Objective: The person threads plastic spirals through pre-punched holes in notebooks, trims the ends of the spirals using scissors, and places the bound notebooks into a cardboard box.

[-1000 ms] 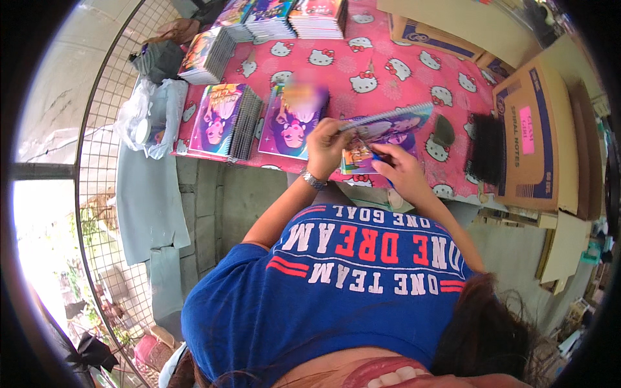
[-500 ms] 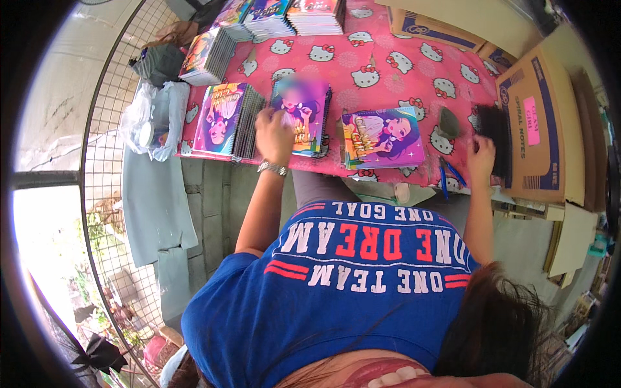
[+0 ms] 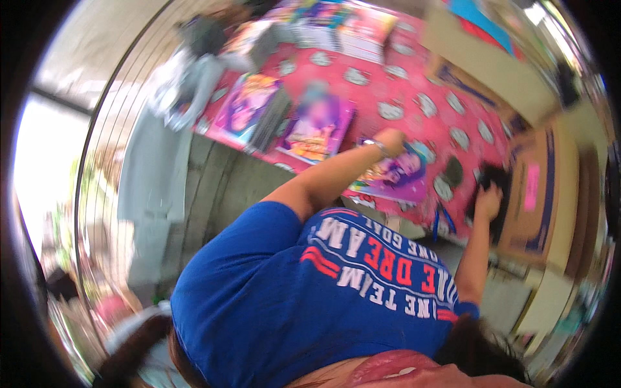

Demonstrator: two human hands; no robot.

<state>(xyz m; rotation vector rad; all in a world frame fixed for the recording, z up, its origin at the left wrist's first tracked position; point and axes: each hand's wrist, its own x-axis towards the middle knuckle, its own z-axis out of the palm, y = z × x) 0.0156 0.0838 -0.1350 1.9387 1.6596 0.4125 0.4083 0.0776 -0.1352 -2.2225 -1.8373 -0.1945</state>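
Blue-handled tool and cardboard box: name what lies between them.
Head view: a black bundle lies between the blue-handled tool and the cardboard box, the right hand over it.

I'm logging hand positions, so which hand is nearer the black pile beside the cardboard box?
Right. The right hand is over the near part of the black pile; the left hand is farther, to the pile's left, at the far edge of the rightmost purple notebook.

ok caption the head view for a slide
Left hand at a purple notebook, right hand at a black pile beside a cardboard box.
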